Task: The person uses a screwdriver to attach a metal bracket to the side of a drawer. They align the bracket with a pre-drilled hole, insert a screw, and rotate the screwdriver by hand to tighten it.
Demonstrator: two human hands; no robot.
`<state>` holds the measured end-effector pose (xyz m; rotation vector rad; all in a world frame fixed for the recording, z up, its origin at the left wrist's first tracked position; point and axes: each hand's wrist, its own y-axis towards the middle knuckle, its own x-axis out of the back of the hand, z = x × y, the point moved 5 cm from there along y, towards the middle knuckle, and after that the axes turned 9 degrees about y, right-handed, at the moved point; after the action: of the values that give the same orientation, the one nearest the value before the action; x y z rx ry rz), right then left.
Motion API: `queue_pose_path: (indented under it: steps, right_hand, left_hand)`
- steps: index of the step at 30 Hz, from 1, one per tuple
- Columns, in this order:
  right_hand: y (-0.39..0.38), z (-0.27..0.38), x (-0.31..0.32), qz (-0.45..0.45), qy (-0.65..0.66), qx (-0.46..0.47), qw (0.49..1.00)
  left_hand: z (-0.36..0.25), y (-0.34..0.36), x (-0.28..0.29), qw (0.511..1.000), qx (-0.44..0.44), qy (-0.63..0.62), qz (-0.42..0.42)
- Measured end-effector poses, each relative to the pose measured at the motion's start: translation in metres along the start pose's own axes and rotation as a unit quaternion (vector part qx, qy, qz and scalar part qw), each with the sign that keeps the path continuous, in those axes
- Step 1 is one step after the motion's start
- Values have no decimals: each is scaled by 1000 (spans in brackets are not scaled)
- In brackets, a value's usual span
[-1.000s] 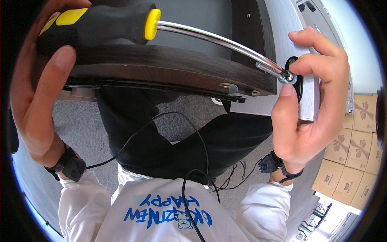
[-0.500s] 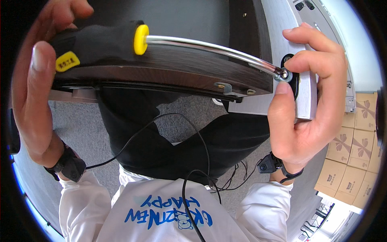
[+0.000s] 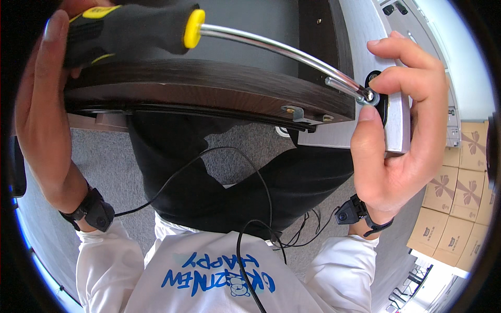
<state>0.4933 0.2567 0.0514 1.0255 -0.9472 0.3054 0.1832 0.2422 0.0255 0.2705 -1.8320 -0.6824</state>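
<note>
My left hand (image 3: 47, 115) is around the handle of a black-and-yellow screwdriver (image 3: 135, 28); its long steel shaft runs rightward down to a silver fastener (image 3: 369, 96) on a black oval plate (image 3: 382, 116), on a pale board (image 3: 339, 136). My right hand (image 3: 396, 125) pinches that fastener and tip between thumb and index finger, middle finger curled above. A small steel pin (image 3: 339, 86) lies alongside the shaft. Below the shaft, a dark wooden panel (image 3: 209, 73) carries a small metal bracket (image 3: 295, 112).
My legs (image 3: 172, 172) are under the furniture, on grey carpet (image 3: 99, 151). Thin black cables run from both wrist devices across my lap. Stacked cardboard boxes (image 3: 449, 235) stand at the right, and a dark object sits at the far left rim.
My left hand and the handle dipped, then rose again, and the handle has rotated, its yellow label now on top. My right hand stays nearly in place at the fastener.
</note>
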Motion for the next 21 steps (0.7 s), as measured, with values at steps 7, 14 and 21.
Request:
queue_pose_path:
  steps: [7, 14, 21]
  right_hand:
    - [-2, -1, 2, -16, 13, -5, 1000]
    - [-3, 0, 0, -26, 25, -22, 999]
    - [-2, 2, 1, -21, 21, -14, 999]
  left_hand:
    - [-12, 1, 1, 994, -79, 8, 69]
    - [-46, 27, -14, 996, -70, 9, 51]
    - [-10, -1, 5, 998, -32, 15, 55]
